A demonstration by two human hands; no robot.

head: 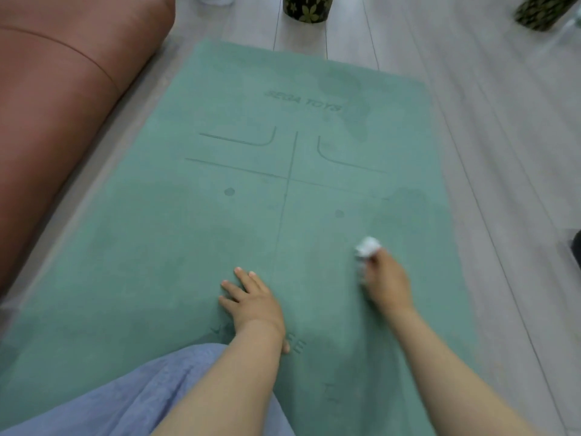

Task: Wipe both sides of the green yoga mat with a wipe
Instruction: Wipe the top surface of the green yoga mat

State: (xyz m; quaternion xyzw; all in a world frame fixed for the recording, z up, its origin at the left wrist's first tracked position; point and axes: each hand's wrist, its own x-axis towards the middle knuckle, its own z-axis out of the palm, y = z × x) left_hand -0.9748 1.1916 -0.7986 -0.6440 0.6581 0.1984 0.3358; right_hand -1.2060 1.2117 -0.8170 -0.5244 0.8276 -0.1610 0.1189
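A brown sofa (59, 121) runs along the left edge of the green yoga mat (176, 247), which lies flat on the pale plank floor (503, 152), printed guide lines facing up, with darker damp-looking patches. The left hand (251, 302) rests flat on the mat near its centre line, fingers straight and spread. To its right, the right hand (388, 283) grips a crumpled white wipe (366, 248) against the mat surface; this hand is blurred. Two dark floral-patterned containers (306, 7) stand on the floor beyond the mat's far end.
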